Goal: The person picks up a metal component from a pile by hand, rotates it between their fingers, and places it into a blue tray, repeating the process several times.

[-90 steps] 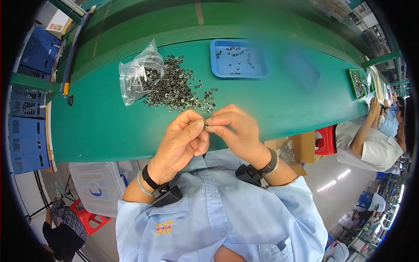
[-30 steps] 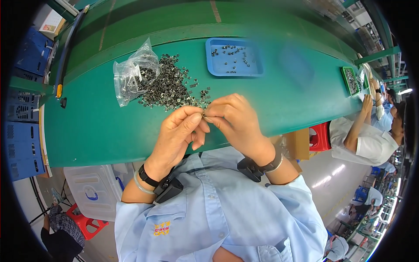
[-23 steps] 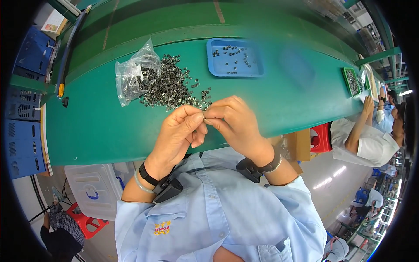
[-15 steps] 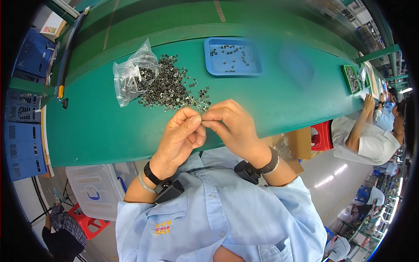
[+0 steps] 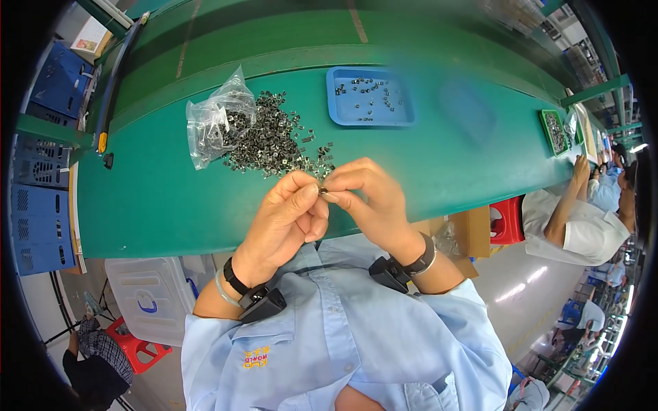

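My left hand (image 5: pixel 291 212) and my right hand (image 5: pixel 370 198) meet over the near part of the green table, fingertips pinched together. Between them sits a small dark metal part (image 5: pixel 323 191), mostly covered by the fingers, so its exact kind is hard to make out. Just beyond the hands spreads a pile of small black and silver parts (image 5: pixel 271 140). A clear plastic bag (image 5: pixel 209 130) lies at the pile's left side, with some of the parts in it. To the right of the pile, a blue tray (image 5: pixel 370 119) holds several scattered small parts.
The green table (image 5: pixel 157 212) has a raised ledge along its far side. At far right stands a green tray (image 5: pixel 546 127) of parts near a co-worker (image 5: pixel 569 219). Blue crates (image 5: pixel 42 229) stack at left; a lidded clear box (image 5: pixel 147 298) is below the table edge.
The dark part between my fingertips shows a little more now. Both hands keep their pinch; the whole scene has shifted slightly down and right in the picture.
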A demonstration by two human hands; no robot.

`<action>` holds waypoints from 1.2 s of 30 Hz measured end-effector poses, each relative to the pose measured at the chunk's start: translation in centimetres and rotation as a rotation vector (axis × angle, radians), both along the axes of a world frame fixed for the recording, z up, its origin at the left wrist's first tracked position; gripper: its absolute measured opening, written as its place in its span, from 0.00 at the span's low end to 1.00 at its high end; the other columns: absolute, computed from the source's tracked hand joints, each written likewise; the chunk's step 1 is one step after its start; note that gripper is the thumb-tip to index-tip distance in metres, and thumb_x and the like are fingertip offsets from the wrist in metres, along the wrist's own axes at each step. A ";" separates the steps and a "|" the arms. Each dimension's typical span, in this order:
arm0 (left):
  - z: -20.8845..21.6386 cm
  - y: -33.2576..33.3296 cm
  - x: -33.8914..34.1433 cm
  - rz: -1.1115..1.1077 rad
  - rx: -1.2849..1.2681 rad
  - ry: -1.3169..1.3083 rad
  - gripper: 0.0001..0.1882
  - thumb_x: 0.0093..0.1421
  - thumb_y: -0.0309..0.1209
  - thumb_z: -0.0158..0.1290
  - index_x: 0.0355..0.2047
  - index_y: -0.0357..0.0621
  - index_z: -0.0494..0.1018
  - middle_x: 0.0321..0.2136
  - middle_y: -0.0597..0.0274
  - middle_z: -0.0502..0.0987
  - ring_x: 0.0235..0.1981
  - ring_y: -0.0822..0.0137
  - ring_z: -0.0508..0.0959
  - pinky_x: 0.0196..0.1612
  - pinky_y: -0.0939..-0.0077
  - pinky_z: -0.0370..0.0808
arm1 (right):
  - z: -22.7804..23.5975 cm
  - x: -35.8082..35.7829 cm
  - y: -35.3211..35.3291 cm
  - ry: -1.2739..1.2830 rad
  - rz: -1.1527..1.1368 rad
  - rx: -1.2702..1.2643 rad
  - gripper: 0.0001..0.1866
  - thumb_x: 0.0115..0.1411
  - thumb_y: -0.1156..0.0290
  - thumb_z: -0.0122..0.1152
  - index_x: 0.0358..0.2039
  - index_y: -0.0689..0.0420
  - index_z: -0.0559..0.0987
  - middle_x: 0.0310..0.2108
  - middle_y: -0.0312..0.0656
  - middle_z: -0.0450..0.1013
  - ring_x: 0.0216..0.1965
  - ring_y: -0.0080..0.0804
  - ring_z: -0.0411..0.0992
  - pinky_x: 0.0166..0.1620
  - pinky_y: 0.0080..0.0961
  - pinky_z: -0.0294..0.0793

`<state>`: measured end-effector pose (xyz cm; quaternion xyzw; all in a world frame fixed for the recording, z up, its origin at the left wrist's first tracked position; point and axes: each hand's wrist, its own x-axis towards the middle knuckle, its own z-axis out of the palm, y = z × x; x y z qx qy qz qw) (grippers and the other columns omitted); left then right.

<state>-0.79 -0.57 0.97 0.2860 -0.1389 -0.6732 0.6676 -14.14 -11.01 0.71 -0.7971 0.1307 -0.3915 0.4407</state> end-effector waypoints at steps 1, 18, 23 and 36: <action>-0.1 0.0 0.0 0.002 -0.002 0.000 0.08 0.65 0.34 0.47 0.33 0.43 0.67 0.21 0.61 0.73 0.17 0.74 0.69 0.18 0.81 0.62 | 0.0 0.0 0.1 -0.008 0.003 0.038 0.07 0.51 0.76 0.64 0.32 0.56 0.76 0.32 0.38 0.75 0.35 0.33 0.72 0.37 0.26 0.72; 0.0 -0.4 0.8 0.001 0.056 -0.168 0.10 0.64 0.35 0.48 0.36 0.41 0.67 0.21 0.64 0.72 0.17 0.75 0.69 0.18 0.82 0.63 | -0.2 0.3 -1.6 0.072 -0.076 -0.072 0.05 0.51 0.75 0.64 0.29 0.57 0.77 0.31 0.38 0.74 0.34 0.33 0.73 0.37 0.25 0.72; -1.1 0.5 1.7 0.074 0.139 -0.158 0.11 0.65 0.36 0.46 0.39 0.40 0.68 0.22 0.64 0.72 0.17 0.75 0.69 0.19 0.82 0.64 | -1.0 1.0 -8.5 0.179 -0.307 -0.140 0.06 0.52 0.75 0.63 0.32 0.60 0.77 0.30 0.41 0.73 0.33 0.34 0.72 0.37 0.25 0.72; -1.9 0.7 2.0 0.043 0.161 -0.133 0.09 0.65 0.33 0.46 0.39 0.40 0.68 0.22 0.64 0.72 0.17 0.76 0.69 0.18 0.83 0.64 | -3.1 2.1 -6.5 0.517 -0.149 -0.477 0.07 0.51 0.73 0.62 0.32 0.57 0.76 0.30 0.40 0.70 0.32 0.40 0.71 0.34 0.32 0.71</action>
